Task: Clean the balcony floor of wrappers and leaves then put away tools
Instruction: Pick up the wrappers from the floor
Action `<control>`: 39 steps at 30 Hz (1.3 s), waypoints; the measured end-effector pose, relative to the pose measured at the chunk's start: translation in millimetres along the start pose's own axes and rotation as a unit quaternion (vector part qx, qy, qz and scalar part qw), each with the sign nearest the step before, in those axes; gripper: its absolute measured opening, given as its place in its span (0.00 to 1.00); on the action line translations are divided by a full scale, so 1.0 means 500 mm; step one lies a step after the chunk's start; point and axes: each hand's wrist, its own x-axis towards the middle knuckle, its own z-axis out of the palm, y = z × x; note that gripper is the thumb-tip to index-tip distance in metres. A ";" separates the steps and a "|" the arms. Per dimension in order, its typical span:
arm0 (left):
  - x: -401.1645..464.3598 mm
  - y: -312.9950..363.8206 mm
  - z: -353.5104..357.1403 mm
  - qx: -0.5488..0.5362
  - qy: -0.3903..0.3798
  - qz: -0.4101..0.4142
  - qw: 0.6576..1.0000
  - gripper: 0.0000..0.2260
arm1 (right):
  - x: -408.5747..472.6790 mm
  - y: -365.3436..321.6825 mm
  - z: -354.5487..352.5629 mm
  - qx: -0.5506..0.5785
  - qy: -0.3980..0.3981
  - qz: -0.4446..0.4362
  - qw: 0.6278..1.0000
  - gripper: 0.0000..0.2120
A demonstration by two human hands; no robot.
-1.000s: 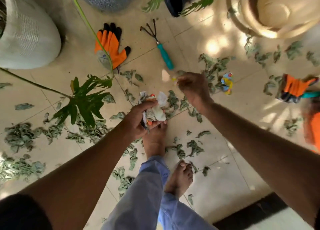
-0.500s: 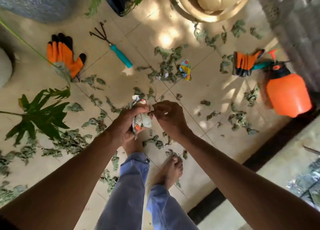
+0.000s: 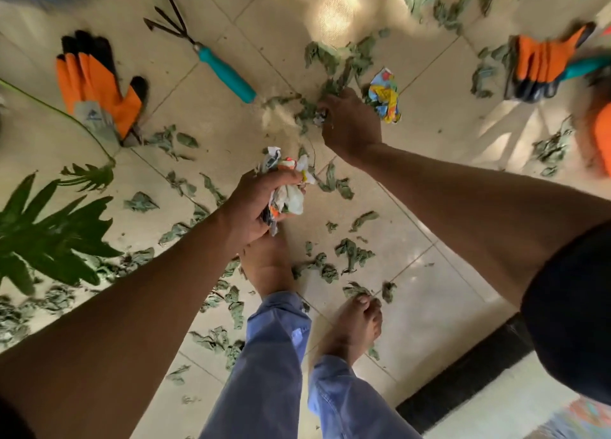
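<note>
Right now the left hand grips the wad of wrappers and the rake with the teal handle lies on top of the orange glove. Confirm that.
Not quite. In the head view the left hand does grip the wad of wrappers, but the rake lies on the bare floor tiles, apart from the orange glove.

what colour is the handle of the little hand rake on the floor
Teal, a blue-green. The hand rake has dark metal prongs; it shows clearly in the head view.

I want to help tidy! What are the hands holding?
Left hand grips crumpled white-and-orange wrappers around their middle. Right hand: cannot tell.
</note>
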 end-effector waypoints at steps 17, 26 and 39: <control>-0.064 -0.037 -0.001 -0.132 -0.020 -0.016 0.991 0.07 | -0.207 -0.041 -0.120 0.429 0.059 0.147 0.889 0.04; -0.092 -0.023 0.035 -0.148 -0.077 -0.018 0.986 0.09 | -0.282 0.009 -0.200 0.550 0.001 0.246 0.798 0.02; -0.106 -0.045 0.117 -0.073 -0.090 -0.017 0.993 0.17 | -0.337 -0.058 -0.158 0.408 0.053 0.124 0.903 0.04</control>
